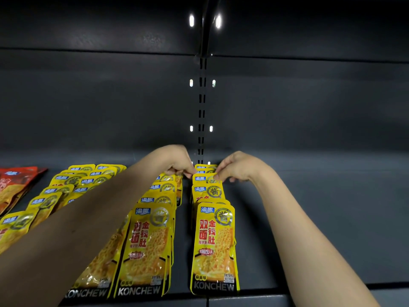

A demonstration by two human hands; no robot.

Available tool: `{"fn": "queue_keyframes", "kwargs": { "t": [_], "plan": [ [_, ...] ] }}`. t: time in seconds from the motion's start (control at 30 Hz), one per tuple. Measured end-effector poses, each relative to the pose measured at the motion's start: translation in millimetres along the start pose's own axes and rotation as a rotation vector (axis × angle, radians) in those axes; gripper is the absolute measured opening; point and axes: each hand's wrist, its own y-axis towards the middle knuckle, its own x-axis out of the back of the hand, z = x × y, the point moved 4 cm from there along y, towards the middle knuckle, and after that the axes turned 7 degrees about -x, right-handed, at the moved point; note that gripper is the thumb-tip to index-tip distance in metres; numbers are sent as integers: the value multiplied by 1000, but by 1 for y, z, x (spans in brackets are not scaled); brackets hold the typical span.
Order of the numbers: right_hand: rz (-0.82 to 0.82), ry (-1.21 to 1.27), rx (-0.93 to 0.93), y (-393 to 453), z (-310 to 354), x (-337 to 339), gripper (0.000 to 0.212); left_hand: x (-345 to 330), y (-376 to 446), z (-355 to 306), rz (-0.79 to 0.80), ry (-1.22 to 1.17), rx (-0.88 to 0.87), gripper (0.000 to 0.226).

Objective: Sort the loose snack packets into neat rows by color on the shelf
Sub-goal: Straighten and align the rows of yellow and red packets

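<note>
Sorting well along, by the look of it: several overlapped rows of yellow packets already laid on the shelf, running from the front lip back toward the rear wall, each packet shingled over the one behind. Rightmost row shorter and thinner than the rest, so probably the one now being built or trued up. Red packets lying at the far left in a looser heap, not yet in a clear row, so likely the main work left, along with squaring the yellow ranks at the left, which sit a little askew.

Left hand reaching over the middle rows, fingers curled down and pinching the top edge of a back packet at the far end of the right row. Right hand meeting it from the other side, fingers pinching the same packet's right corner. Cannot tell whether that packet is lifted or lying flat.

Packets flat, oblong, rounded at the top corners, glossy film catching glare, black band at the bottom, thin and pliable, apt to slide over one another. Shelf matt dark grey metal, smooth, with a slotted upright in the rear wall
</note>
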Motion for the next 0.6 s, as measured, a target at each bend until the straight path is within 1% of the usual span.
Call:
{"fn": "queue_keyframes", "kwargs": {
  "t": [0.07, 0.13, 0.37, 0.43, 0.53, 0.6],
  "plan": [
    [-2, 14, -9, 4, -1, -1, 5, 1, 0, -3, -11, 24, -19, 26],
    [5, 34, -24, 7, -3, -2, 9, 1, 1, -4, -18, 57, -33, 25],
    [56, 122, -63, 10, -5, -6, 11, 1, -1, -2, 3, 36, 13, 28],
    [53, 113, -62, 10, -5, -6, 12, 0, -2, -4, -18, 2, 27, 28],
    [40, 121, -66, 9, -6, -6, 14, -2, 0, -6, -84, -81, 45, 22],
    [30, 138, -66, 8, -6, -6, 15, -4, 1, -9, -106, -92, 44, 19]
  ]
}}
